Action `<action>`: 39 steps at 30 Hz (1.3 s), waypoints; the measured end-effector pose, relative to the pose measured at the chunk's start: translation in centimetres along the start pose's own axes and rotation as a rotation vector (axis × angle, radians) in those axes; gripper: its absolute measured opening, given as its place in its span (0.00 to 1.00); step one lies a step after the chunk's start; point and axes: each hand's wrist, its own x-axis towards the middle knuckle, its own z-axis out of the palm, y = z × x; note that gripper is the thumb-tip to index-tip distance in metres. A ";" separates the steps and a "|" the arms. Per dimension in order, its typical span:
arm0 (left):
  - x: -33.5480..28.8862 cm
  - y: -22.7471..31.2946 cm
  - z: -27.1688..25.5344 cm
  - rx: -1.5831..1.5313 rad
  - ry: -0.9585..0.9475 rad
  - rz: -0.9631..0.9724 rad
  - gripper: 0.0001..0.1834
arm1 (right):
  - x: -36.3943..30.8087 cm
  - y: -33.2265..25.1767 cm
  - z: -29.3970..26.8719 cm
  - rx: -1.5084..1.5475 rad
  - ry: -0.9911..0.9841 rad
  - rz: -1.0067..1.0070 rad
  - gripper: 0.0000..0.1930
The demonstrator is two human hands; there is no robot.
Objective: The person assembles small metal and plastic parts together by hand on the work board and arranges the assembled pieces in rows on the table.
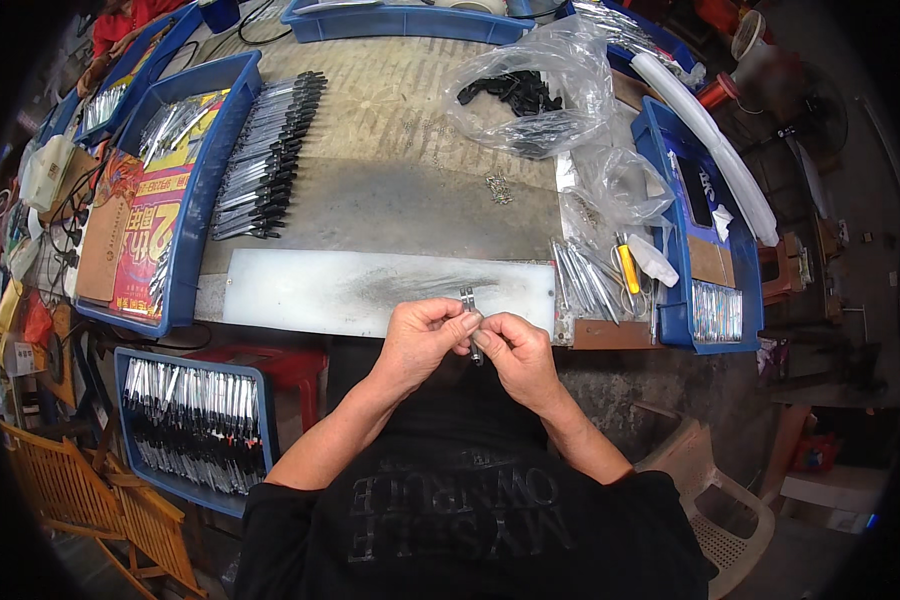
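Close together over the front edge of the table, my left hand (426, 338) and my right hand (516, 358) pinch slim silver-and-black pen parts (468, 296) between thumbs and fingertips. The upper ends stick up between the hands, and the lower ends show just below the fingers. Most of their length is hidden by my fingers, so I cannot tell how many there are. Beneath and beyond the hands lies a pale, smudged board (310, 290). A row of pens with black ends (260, 170) is laid out at the far left of the board.
Loose silver barrels (585, 275) and a yellow-handled screwdriver (627, 265) lie right of the board. Tiny metal springs (498, 188) sit mid-table. Behind them a clear bag (580, 90) holds black parts. Blue trays (185, 230) flank the table; a pen-filled crate (192, 365) stands lower left.
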 end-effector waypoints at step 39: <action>0.3 0.6 1.6 0.890 0.210 0.666 0.08 | 2.7 0.0 0.0 0.144 0.193 0.003 0.08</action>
